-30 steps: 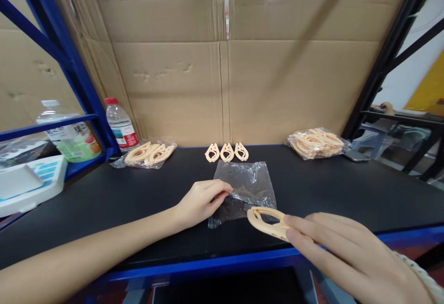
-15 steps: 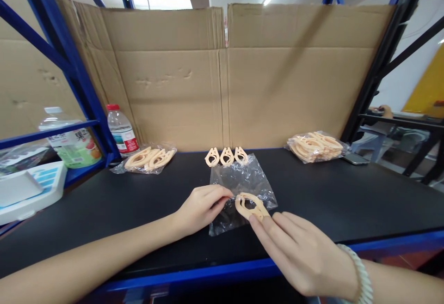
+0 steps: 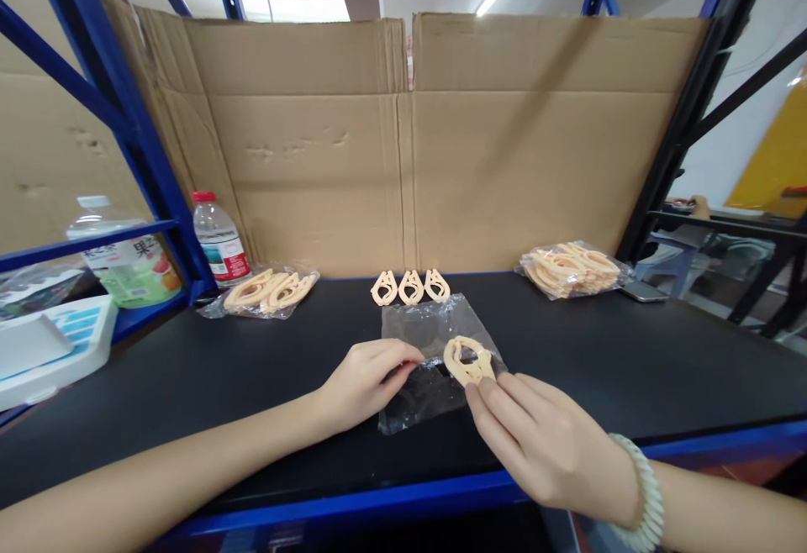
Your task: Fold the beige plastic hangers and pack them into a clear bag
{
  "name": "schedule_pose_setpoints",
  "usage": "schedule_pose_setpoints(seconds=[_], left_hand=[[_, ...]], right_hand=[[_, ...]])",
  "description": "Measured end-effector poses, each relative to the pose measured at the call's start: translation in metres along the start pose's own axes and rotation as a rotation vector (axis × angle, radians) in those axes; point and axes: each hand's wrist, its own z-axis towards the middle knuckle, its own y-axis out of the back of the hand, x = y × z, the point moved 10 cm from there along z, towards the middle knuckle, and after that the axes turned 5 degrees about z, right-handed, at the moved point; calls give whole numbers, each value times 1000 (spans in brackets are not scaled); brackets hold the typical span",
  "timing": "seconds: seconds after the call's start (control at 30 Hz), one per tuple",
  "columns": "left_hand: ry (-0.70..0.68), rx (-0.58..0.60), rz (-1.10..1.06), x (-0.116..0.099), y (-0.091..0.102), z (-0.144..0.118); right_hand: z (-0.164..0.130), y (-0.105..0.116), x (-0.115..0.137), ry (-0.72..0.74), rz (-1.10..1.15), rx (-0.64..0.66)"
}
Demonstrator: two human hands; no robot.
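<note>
My left hand (image 3: 366,381) pinches the near-left edge of a clear plastic bag (image 3: 435,334) that lies flat on the black shelf top (image 3: 630,351). My right hand (image 3: 535,444) holds a peach-coloured plastic clip piece (image 3: 467,360) by its lower end, over the right part of the bag. Three more of the same peach pieces (image 3: 410,287) stand in a row at the back, against the cardboard wall.
A filled bag of peach pieces (image 3: 268,291) lies at back left, another (image 3: 572,267) at back right beside a phone (image 3: 640,290). A water bottle (image 3: 219,238) stands by the blue upright. Cardboard sheets (image 3: 403,141) wall the back. A white tray (image 3: 50,351) sits far left.
My right hand has carried the peach piece from the shelf's front edge forward and up to the bag. My left hand has kept its hold on the bag's edge.
</note>
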Motion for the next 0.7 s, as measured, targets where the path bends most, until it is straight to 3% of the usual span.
schedule_pose_setpoints(seconds=[0.47,0.7], left_hand=[[-33,35,-3,-6,-2,3],[-51,69,11,-6,-7,0]], right_hand=[[14,-43,-13,-110,-115,241],[18,-68,-29,-236,-28,390]])
